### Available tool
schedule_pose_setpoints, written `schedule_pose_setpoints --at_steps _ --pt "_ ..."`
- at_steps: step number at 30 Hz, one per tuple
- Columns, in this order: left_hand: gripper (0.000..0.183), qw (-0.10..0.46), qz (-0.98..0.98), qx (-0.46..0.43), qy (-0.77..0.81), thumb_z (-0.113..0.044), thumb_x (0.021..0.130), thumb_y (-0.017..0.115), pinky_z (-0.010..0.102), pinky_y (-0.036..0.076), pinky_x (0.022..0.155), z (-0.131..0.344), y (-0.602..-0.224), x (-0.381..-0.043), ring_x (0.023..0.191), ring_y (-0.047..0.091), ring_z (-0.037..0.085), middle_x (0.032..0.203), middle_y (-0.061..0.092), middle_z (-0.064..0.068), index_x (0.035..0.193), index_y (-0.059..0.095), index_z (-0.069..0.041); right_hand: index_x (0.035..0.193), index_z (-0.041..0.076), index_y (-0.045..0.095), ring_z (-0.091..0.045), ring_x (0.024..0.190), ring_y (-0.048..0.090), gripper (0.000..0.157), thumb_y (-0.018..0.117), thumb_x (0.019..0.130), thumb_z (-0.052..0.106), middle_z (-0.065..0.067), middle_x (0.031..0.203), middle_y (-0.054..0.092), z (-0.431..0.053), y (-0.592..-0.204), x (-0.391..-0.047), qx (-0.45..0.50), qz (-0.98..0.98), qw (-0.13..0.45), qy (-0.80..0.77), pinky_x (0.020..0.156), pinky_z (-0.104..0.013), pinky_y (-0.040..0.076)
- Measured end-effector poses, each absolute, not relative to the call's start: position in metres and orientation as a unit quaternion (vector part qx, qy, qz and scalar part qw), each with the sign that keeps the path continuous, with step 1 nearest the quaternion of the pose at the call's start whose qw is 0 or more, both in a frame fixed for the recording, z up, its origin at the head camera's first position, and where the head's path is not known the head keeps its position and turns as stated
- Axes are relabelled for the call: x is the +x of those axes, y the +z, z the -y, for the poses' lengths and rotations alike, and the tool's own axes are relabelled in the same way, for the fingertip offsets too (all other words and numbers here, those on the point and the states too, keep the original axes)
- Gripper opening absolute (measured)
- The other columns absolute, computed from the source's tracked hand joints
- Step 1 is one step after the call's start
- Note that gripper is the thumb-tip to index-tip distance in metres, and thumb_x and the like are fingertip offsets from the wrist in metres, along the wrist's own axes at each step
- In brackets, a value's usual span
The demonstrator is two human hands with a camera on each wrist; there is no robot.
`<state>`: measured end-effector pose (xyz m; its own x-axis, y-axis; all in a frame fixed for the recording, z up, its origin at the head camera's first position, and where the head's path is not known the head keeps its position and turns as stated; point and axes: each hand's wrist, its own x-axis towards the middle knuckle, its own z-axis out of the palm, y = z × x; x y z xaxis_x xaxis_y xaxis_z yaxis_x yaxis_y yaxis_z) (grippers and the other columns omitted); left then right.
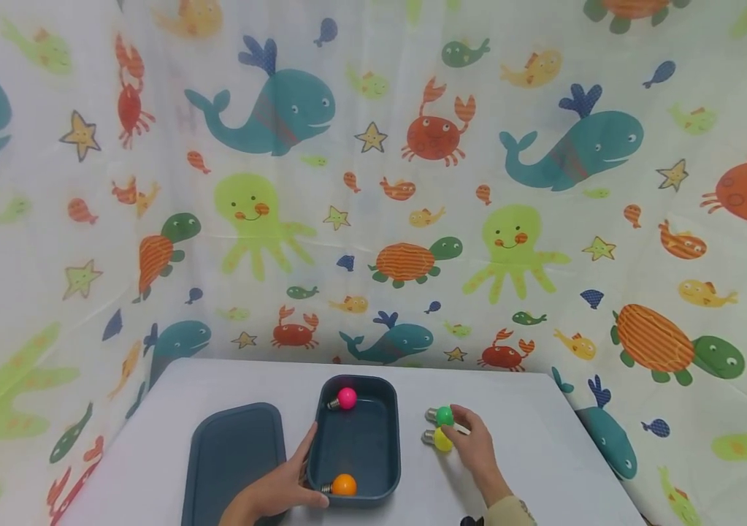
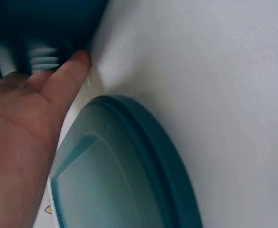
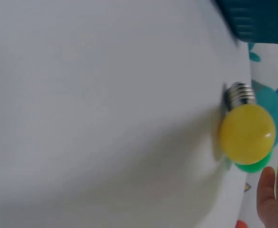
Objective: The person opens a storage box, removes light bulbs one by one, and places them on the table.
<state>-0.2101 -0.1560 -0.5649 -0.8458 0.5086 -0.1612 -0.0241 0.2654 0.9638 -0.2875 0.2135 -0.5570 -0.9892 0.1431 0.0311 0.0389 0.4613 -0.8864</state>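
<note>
A dark blue bin [image 1: 355, 500] holds a pink light bulb [image 1: 347, 398] at its far left and an orange light bulb [image 1: 344, 484] at its near end. My left hand [image 1: 285, 482] rests on the bin's left side, thumb by the near corner; the left wrist view shows extended fingers against the outer wall. Right of the bin, a green light bulb [image 1: 444, 416] and a yellow light bulb [image 1: 442, 439] lie side by side, metal bases toward the bin. My right hand [image 1: 476, 447] is beside these two. In the right wrist view its fingers [image 3: 266, 183] look straight, apart from the yellow bulb.
A dark blue lid [image 1: 235, 446] lies flat on the white table [image 1: 544, 438], left of the bin. Behind the table and along both sides hangs a curtain [image 1: 360, 204] printed with sea animals.
</note>
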Motion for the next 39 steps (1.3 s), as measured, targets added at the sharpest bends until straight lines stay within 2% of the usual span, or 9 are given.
schedule_pose_setpoints --at_steps 8,15,22,39 --pt "0.117 0.230 -0.753 0.167 0.593 -0.023 0.088 0.075 0.066 0.020 0.109 0.155 -0.568 -0.211 0.139 0.020 0.049 0.159 -0.008 0.029 0.152 -0.021 -0.009 0.138 0.006 0.052 -0.034 0.128 0.049 0.051 0.069 0.091 0.017 -0.016 0.137 0.054 -0.205 -0.538 -0.291 -0.033 0.838 0.053 0.542 0.105 -0.048 0.043" --pt "0.117 0.226 -0.763 0.165 0.583 -0.023 0.087 0.076 0.067 0.023 0.108 0.155 -0.569 -0.210 0.138 0.023 0.050 0.158 -0.005 0.031 0.153 -0.020 -0.009 0.140 0.008 0.051 -0.033 0.129 0.048 0.058 0.071 0.090 0.030 -0.015 0.139 0.054 -0.198 -0.527 -0.293 -0.029 0.825 0.041 0.563 0.107 -0.051 0.039" --pt "0.117 0.225 -0.763 0.167 0.583 -0.022 0.088 0.075 0.066 0.024 0.108 0.155 -0.568 -0.210 0.138 0.024 0.049 0.158 -0.005 0.031 0.153 -0.021 -0.009 0.141 0.007 0.049 -0.034 0.129 0.048 0.062 0.072 0.089 0.034 -0.016 0.140 0.053 -0.188 -0.520 -0.297 -0.033 0.803 0.026 0.595 0.106 -0.048 0.041" --pt "0.116 0.223 -0.763 0.164 0.584 -0.021 0.088 0.075 0.065 0.024 0.108 0.155 -0.565 -0.208 0.138 0.023 0.050 0.158 -0.005 0.032 0.153 -0.021 -0.009 0.142 0.007 0.049 -0.035 0.128 0.050 0.069 0.074 0.086 0.039 -0.017 0.141 0.052 -0.158 -0.508 -0.306 -0.027 0.780 -0.002 0.625 0.102 -0.050 0.044"
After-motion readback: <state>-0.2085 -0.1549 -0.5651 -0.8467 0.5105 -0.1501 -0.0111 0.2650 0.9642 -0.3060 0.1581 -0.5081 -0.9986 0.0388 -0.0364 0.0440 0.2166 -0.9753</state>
